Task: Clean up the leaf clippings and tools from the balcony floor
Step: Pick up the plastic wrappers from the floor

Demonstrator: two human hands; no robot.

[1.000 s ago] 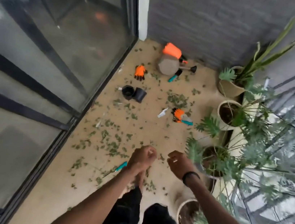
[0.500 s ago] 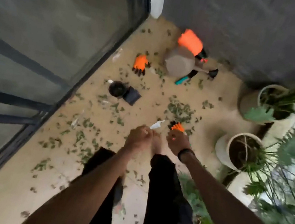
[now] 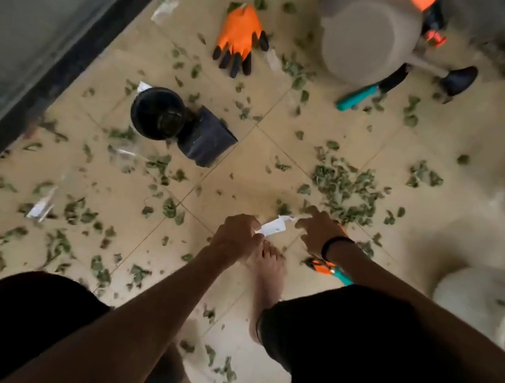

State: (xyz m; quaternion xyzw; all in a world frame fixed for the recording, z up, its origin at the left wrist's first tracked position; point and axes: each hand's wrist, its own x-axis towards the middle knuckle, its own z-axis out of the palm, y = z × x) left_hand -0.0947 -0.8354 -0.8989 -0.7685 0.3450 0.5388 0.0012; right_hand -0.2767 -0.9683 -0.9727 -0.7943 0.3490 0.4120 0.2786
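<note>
One clawed orange glove (image 3: 239, 35), two black pots (image 3: 158, 113), one teal-handled tool (image 3: 357, 97) and countless leaf clippings (image 3: 345, 188) lie on the tiled floor (image 3: 283, 150). No writing is legible. The left hand (image 3: 236, 237) pinches a white scrap (image 3: 273, 226); the right hand (image 3: 318, 231), fingers loosely spread, touches its far end.

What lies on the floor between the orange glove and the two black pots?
In the head view, only scattered leaf clippings on bare tile separate the orange glove from the black pots; no tool lies there.
</note>
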